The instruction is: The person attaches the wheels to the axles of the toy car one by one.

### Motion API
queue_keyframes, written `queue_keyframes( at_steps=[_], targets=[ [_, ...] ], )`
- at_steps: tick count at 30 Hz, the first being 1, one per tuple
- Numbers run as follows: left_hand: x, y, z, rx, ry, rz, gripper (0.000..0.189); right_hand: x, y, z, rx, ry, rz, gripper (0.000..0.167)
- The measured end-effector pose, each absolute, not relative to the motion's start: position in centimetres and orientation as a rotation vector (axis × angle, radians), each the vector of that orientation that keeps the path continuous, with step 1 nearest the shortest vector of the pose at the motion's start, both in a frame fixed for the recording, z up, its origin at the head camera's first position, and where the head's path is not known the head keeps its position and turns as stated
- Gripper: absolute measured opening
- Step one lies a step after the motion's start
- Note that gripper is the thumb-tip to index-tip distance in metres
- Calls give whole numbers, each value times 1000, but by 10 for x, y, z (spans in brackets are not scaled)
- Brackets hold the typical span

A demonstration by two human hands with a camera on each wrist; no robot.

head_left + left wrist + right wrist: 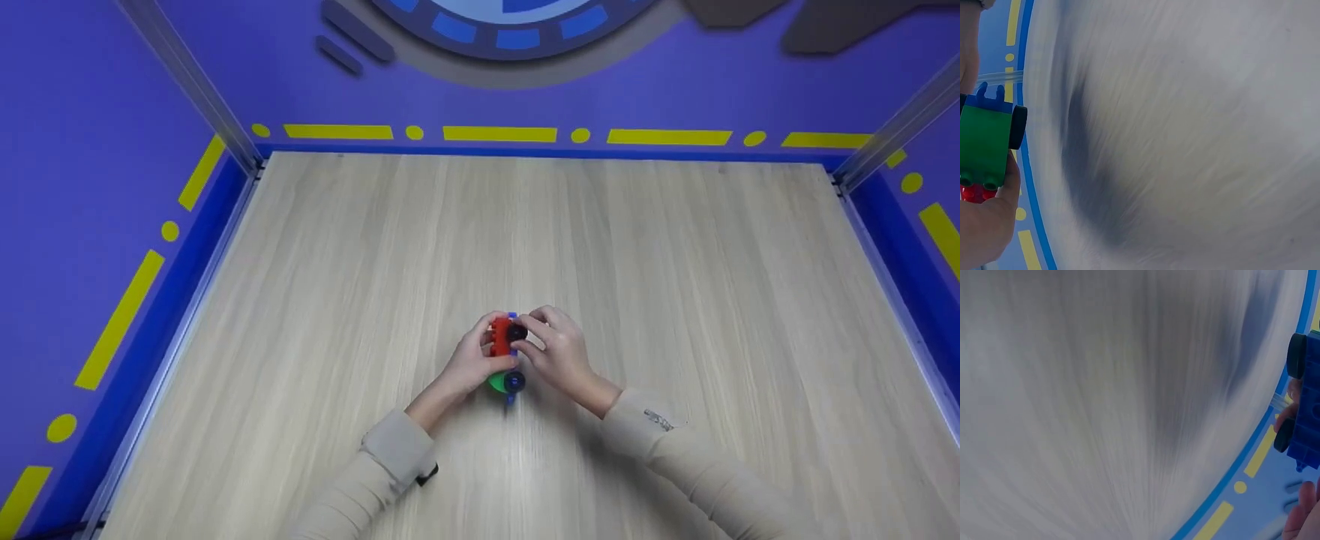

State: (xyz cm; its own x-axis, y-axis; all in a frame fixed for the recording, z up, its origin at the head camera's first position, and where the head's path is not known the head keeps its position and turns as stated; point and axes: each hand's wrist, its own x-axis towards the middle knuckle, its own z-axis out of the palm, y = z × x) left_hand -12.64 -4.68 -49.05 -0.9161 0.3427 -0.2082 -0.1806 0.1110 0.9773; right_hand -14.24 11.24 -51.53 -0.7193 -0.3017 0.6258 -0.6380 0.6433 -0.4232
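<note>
A small building-brick toy vehicle [501,341] with red and green bricks on a blue base is held up off the table between both hands. My left hand [471,365] grips its left side, thumb across the near part. On the other side, the fingertips of my right hand [561,352] pinch around the far black wheel [517,332]. The near wheel [514,382] stands beside the green brick [985,143]. In the left wrist view, a blue two-pronged hitch [991,98] tops that end. The right wrist view shows the ridged blue base [1307,402], partly cut off.
Beneath the hands lies a wood-grain table [360,262]. Blue panels with yellow markings [499,133] stand along its back and sides, with metal posts [202,90] at the corners. Shadows of the hands and vehicle fall on the tabletop.
</note>
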Motion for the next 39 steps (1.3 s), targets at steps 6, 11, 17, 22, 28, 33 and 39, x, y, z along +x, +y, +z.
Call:
queue_keyframes(
  at_steps=[6,11,17,22,28,33,39],
  targets=[
    [-125,-47,-491,200,2007,1878,60,-139,107,-518,654,-2311,878,28],
    [-125,-48,-489,192,2028,1865,61,-138,103,-518,591,-2300,891,28],
    [-127,-48,-487,190,2039,1865,62,-139,99,-517,550,-2292,877,30],
    [-127,-48,-488,206,2029,1895,62,-140,98,-516,540,-2284,862,30],
    [-128,-47,-488,194,2015,1918,61,-141,97,-516,525,-2282,829,31],
    [-128,-47,-488,182,2027,1912,62,-141,97,-518,507,-2292,833,33],
    [-131,-47,-499,188,2053,1897,63,-141,97,-517,490,-2336,843,34]
  ],
)
